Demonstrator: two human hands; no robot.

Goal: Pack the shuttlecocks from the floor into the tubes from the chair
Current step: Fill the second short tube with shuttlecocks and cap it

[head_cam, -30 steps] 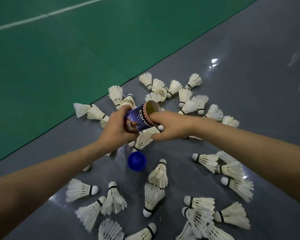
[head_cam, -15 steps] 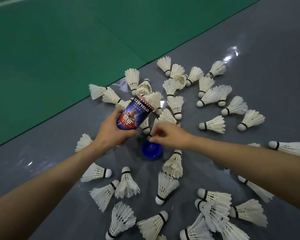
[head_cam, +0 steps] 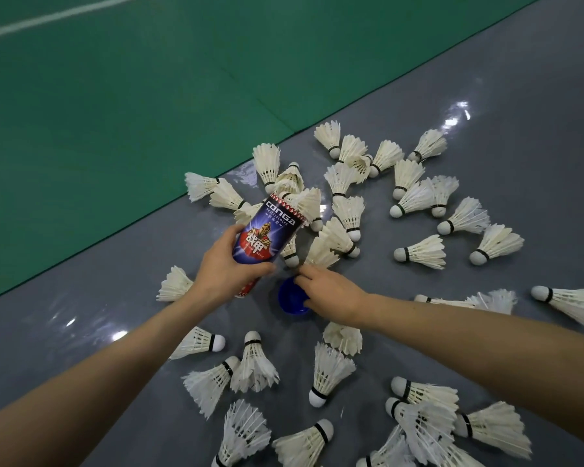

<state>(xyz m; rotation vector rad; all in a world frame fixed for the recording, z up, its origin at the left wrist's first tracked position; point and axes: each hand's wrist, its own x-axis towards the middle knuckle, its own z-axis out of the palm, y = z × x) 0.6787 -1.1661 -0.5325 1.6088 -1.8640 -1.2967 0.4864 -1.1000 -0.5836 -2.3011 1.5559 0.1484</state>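
1. The left hand (head_cam: 223,274) grips the tube (head_cam: 270,230), tilted above the floor (head_cam: 81,332); how full it is, I cannot tell.
2. The right hand (head_cam: 331,291) is over the blue cap (head_cam: 289,303); whether it pinches anything, I cannot tell.
3. Many shuttlecocks (head_cam: 422,252) lie on the floor, so most packing seems left.

The only readable print stands on the dark blue cardboard shuttlecock tube (head_cam: 267,234), near its open upper end with the red-and-white trim: the brand "CONGA" in bold white capitals, and directly beneath it the smaller white word "SHUTTLECOCKS". Below that runs a short line of tiny white Chinese characters too small to read, then a picture of a helmeted armoured figure, and under it two large red-and-white characters that look like "战甲". The left hand (head_cam: 223,274) grips the tube's lower part and covers the rest of the label.
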